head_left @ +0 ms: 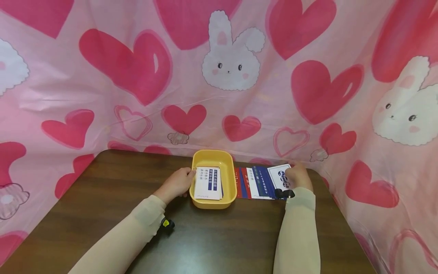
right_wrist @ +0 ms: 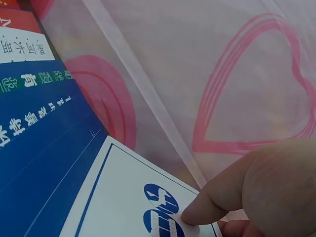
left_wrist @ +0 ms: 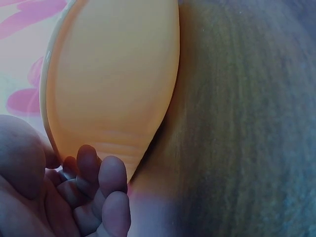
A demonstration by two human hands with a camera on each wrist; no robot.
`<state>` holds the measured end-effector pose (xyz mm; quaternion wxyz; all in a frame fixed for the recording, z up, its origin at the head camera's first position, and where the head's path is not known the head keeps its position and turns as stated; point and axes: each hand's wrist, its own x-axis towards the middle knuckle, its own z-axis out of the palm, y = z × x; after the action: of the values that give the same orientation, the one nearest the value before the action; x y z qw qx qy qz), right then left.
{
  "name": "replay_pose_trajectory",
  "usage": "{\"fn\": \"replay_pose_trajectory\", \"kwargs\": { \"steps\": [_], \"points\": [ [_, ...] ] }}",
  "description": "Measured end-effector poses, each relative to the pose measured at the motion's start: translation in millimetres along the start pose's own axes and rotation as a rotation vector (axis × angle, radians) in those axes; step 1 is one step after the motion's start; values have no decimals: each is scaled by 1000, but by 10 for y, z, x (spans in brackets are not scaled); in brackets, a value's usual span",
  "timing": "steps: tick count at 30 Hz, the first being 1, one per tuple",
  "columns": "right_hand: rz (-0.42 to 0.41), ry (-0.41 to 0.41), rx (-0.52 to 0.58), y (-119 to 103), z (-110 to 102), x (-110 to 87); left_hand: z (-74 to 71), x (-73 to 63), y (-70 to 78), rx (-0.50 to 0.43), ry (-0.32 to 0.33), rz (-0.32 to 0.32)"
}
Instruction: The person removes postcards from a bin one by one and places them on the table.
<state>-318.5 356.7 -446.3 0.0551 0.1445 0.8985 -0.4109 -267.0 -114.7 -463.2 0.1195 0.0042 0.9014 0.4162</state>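
A yellow plastic tray [head_left: 227, 161] stands near the back of the table, with a small pile of printed cards [head_left: 202, 188] lying in its left part. My left hand [head_left: 176, 185] grips the tray's left edge, thumb at the rim and fingers curled against the outer wall, as the left wrist view shows. To the right of the tray lies an overlapping row of blue, red and white cards [head_left: 254, 182]. At its right end, my right hand [head_left: 299, 177] pinches a white card with blue ovals [right_wrist: 131, 182] by its edge, thumb on top; the fingers beneath are mostly hidden.
The dark brown wooden table [head_left: 219, 243] reaches back to a pink cloth backdrop [head_left: 191, 87] with hearts and rabbits. Dark wrist devices [head_left: 167, 223] sit on both sleeves.
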Motion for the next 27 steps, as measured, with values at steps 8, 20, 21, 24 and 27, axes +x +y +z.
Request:
{"fn": "replay_pose_trajectory", "kwargs": {
  "steps": [8,20,21,24,27],
  "points": [
    [33,51,-18,106,97,23,11,-3,-8,0,5,3],
    [65,123,-139,36,131,-92,11,25,-22,1,1,6],
    [76,125,-148,33,135,-100,13,27,-27,1,0,5],
    [82,146,-149,18,143,-100,12,25,-32,2,1,4],
    [50,159,-174,3,134,9,12,27,-30,3,2,2]
  ]
}}
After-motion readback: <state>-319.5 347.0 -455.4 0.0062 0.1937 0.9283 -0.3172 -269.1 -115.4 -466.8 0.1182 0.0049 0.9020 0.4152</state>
